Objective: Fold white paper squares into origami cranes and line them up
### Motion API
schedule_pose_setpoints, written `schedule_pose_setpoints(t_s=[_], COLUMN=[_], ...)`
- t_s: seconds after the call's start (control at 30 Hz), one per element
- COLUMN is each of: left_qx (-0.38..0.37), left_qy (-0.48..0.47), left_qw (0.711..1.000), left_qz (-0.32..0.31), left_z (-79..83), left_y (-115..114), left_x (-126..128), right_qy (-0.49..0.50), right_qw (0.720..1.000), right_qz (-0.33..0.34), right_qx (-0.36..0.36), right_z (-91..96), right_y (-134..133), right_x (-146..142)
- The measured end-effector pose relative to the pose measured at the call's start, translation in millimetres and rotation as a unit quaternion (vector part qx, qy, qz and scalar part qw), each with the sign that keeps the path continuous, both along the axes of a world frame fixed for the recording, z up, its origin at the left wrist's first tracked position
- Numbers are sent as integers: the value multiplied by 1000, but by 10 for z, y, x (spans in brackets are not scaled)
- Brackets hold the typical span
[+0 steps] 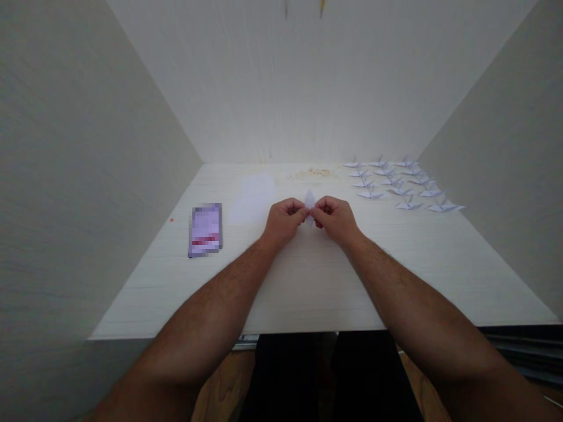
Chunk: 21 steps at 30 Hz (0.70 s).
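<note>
A small folded piece of pale paper (310, 202) is held upright above the middle of the white table (308, 281). My left hand (285, 218) pinches its left side with curled fingers. My right hand (336, 218) pinches its right side the same way. Both hands meet at the paper, and their fingertips hide its lower part. A loose pale sheet (255, 192) lies flat just behind my left hand.
Several folded paper cranes (398, 184) stand in rows at the back right of the table. A purple packet (205, 230) lies at the left. White walls close in the table on three sides. A faint stain (314, 172) marks the far edge.
</note>
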<state>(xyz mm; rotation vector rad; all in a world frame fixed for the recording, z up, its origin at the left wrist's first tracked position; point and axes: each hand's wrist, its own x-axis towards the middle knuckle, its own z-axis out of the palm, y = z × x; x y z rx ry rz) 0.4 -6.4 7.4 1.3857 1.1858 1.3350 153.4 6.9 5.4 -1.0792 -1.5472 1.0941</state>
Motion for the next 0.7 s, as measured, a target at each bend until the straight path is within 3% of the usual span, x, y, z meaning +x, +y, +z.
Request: schedule_pose_setpoints(t_s=[0.23,0.43,0.7], left_qx=[16,42,89], left_qy=[19,75,141], left_qw=[999,994,982], left_qz=[32,74,91], left_z=[1,-58,-37], left_y=[-11,3,-6], left_x=[20,19,4], right_qy=[-29,-53,-51], right_qw=[998,989,990], right_qz=[-29,-114,-85], right_qx=[44,76,98], right_z=[1,-47,-32], right_y=[22,33,17], right_x=[-2,-31,-34])
